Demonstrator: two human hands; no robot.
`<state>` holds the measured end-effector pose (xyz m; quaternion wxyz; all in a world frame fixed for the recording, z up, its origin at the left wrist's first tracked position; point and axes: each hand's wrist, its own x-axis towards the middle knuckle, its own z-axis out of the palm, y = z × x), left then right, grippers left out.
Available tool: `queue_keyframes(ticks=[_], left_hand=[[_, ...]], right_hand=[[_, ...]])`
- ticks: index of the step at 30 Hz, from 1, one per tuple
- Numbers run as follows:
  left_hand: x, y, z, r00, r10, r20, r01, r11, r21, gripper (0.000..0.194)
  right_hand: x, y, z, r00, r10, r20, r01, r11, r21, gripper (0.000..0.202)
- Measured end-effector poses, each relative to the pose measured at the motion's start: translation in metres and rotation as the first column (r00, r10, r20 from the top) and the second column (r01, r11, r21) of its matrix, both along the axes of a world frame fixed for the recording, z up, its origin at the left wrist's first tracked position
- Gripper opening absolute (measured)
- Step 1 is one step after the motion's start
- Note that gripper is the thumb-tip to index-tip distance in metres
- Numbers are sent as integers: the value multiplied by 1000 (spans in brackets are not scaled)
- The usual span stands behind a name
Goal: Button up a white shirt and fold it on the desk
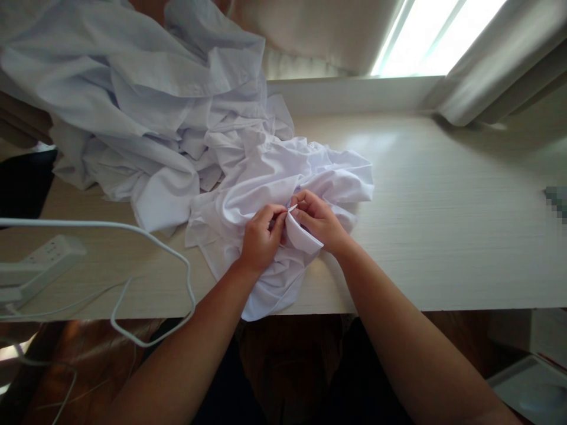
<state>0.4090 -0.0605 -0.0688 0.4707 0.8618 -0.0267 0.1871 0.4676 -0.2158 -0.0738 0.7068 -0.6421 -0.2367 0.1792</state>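
Note:
A white garment (261,171), perhaps a shirt, lies crumpled on the table in front of me. My left hand (264,236) pinches a folded edge of it between thumb and forefinger. Right beside it, my right hand (319,219) grips the same edge, the fingertips of both hands almost touching. Below the right fingers a stiff flap (303,237) of the garment, like a cuff or collar, sticks out. Whether a button or anything small sits between the fingertips is too small to tell.
More white cloth (133,88) is heaped at the back left, touching the garment. A white power strip (42,265) and a looping white cable (188,277) lie at the left. The pale table (443,224) runs right toward a curtain (491,65) and a bright window (436,35).

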Motion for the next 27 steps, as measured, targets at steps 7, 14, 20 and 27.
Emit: queue_keyframes(ticks=[7,14,20,27], left_hand=[[-1,-3,-2,997,17,-78,-32,982,-184,20],[-2,-3,-3,994,-27,-109,-11,941,-337,27],[5,5,1,971,-235,-37,208,915,-346,34],[5,2,-7,954,-229,-193,130,897,-422,37]], right_hand=[[-4,4,2,1000,-16,16,15,999,44,21],[0,-1,2,1000,3,31,-6,993,117,23],[-1,-3,7,999,13,-34,-5,973,232,33],[9,-4,-7,995,-93,22,90,992,87,32]])
